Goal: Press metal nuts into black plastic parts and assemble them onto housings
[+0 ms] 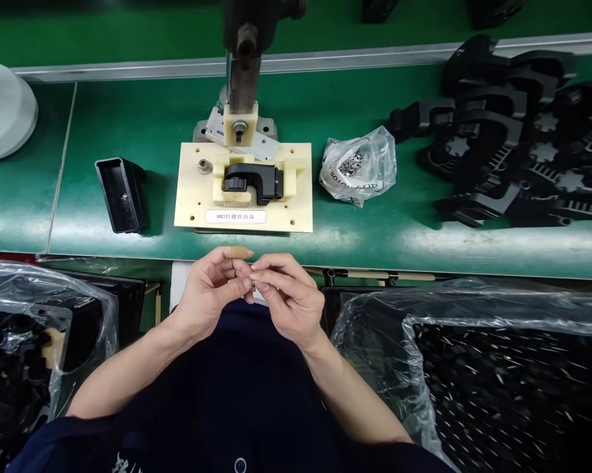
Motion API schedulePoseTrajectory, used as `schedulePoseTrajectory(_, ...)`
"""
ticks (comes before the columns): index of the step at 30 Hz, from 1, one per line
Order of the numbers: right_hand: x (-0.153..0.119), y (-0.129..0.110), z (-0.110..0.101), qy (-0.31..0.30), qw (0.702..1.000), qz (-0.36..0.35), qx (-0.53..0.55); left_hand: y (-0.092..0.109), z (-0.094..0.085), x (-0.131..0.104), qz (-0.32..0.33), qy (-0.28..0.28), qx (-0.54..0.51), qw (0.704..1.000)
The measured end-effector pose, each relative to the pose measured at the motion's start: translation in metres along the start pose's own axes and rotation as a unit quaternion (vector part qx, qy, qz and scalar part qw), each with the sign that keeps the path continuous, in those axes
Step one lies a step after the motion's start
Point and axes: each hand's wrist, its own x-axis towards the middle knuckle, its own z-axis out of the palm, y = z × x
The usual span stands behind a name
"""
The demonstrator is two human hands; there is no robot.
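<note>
My left hand (217,282) and my right hand (293,292) meet in front of the bench edge, fingertips pinched together. A small item seems to sit between them, too tiny and covered to name. A tan bandage wraps one left finger. Just beyond my hands is a cream fixture plate (187,190) with a printed label (235,217). A black curved plastic part (259,180) lies in the fixture's holder. Above it hangs the press head (240,128). To the right, an open clear plastic bag (379,157) holds small metal pieces (352,164).
On the green bench (355,243), a black box-shaped holder (122,197) stands left and a pile of black parts (512,131) lies right. A white round object (4,112) is far left. Plastic-lined bins of black parts flank me, a left bin (91,309) and a right bin (374,315).
</note>
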Motion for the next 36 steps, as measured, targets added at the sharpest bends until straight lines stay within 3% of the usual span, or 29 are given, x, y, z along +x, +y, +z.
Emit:
schedulePoseTrajectory(7, -0.009, -0.001, 0.007, 0.064, 0.996, 0.023, -0.065, -0.006, 0.002, 0.000, 0.006, 0.018, 0.019, 1.000)
schedulePoseTrajectory(14, -0.014, -0.004, 0.014, 0.078, 0.989, 0.068, -0.107, -0.010, 0.004, 0.002, 0.027, 0.046, 0.016, 0.998)
schedulePoseTrajectory(22, -0.010, -0.010, 0.020, 0.089, 0.983, 0.159, -0.023, -0.011, 0.004, 0.004, 0.054, 0.096, 0.024, 0.994)
schedulePoseTrajectory(27, -0.010, -0.009, 0.017, 0.073, 0.976, 0.206, 0.017, -0.011, 0.004, 0.003, 0.075, 0.087, 0.047, 0.992)
schedulePoseTrajectory(31, -0.006, -0.008, 0.012, 0.048, 0.983, 0.176, -0.011, -0.014, 0.003, -0.002, 0.148, 0.074, 0.127, 0.978)
schedulePoseTrajectory(36, 0.010, -0.008, 0.001, -0.022, 0.997, 0.064, -0.047, -0.012, -0.004, -0.006, 0.264, 0.034, 0.228, 0.936)
